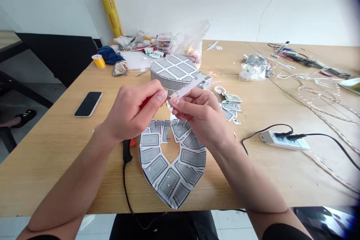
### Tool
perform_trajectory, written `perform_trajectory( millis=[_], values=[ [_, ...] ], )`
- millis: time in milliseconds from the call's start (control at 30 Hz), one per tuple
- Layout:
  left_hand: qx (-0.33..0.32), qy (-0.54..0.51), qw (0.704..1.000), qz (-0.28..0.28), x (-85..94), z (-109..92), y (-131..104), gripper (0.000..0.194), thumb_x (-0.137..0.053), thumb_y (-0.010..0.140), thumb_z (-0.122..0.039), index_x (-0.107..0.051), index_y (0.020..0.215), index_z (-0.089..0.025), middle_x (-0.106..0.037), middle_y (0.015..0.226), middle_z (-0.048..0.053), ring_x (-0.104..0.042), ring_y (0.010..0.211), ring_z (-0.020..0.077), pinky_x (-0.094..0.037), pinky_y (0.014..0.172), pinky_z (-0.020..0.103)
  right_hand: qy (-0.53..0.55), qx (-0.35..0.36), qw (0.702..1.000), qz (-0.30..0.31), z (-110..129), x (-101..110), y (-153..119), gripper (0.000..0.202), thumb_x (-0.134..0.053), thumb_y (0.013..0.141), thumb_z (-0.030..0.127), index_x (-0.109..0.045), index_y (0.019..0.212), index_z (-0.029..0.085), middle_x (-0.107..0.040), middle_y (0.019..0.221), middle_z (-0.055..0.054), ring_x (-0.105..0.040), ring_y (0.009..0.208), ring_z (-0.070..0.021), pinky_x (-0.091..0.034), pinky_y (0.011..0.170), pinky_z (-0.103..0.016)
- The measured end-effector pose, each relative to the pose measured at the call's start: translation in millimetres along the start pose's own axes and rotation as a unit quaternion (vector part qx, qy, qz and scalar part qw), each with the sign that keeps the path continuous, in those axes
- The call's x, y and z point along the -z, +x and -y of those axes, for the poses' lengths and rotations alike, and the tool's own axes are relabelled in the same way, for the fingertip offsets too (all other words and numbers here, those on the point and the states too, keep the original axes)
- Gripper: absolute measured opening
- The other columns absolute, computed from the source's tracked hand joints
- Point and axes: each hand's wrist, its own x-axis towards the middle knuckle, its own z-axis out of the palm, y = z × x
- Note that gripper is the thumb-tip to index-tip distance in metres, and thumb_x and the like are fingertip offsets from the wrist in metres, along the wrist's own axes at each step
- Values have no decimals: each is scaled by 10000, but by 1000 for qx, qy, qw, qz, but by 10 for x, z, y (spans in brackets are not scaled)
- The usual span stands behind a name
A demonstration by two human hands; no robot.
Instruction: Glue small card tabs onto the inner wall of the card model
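Observation:
My right hand (201,114) pinches a narrow white strip of card (185,89) between thumb and fingers, its free end pointing up and right. Close beside it, my left hand (137,108) is closed, thumb pressed on the forefinger; a bit of red shows inside the fist, but I cannot make out the object. Below both hands lies a pointed, open-centred shape made of playing cards (160,168), grey patterned backs showing. A black tool with a red trigger and a cable, resembling a glue gun (127,152), rests left of it. Behind my hands stands a card-covered box (174,68).
A phone (88,104) lies at left, a yellow spool (98,61) beyond it. Loose cards (230,108) and a tape roll (219,90) sit right of the box. A power strip (285,140) with cords and a tangled white cable (323,97) occupy the right side.

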Motion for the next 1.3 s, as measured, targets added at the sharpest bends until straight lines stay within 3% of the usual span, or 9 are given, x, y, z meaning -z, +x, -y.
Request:
perform_trajectory(
  millis=[333,667,900,1133,1300],
  values=[
    [-5,-2,1000,22,32,14,1,387,-509,1105,-309,-539,731,-213,-509,589,-40,-438,520,107,-326,518,323,-7,20,1000,-18,16,-4,-2,244,-950,828,369,-764,789,217,-723,721,5,-574,627,-118,-462,598,-284],
    [8,-5,1000,13,-3,-5,-16,377,-495,1113,-336,-527,757,-217,-498,581,-48,-431,500,107,-318,504,323,18,23,1000,0,-11,0,1,212,-955,829,319,-776,791,212,-735,727,7,-594,641,-113,-471,615,-274],
    [-26,-3,998,53,-27,-23,-7,357,-501,1093,-249,-547,741,-204,-509,603,-49,-435,527,96,-344,532,316,8,41,998,-45,67,31,27,269,-970,802,370,-761,749,209,-712,696,4,-559,616,-111,-437,587,-277],
    [25,-29,999,-19,-50,3,-44,373,-499,1132,-344,-556,792,-202,-556,626,-42,-484,511,80,-371,508,294,2,18,999,-28,59,10,7,295,-967,803,377,-733,738,208,-701,684,15,-512,591,-98,-385,564,-269],
    [35,-27,998,-39,-80,-6,-40,384,-500,1136,-367,-562,792,-208,-564,632,-34,-503,516,86,-387,500,290,22,9,1000,-15,44,-21,-2,281,-970,802,351,-741,735,204,-704,677,16,-503,585,-94,-362,559,-267]
  ],
)
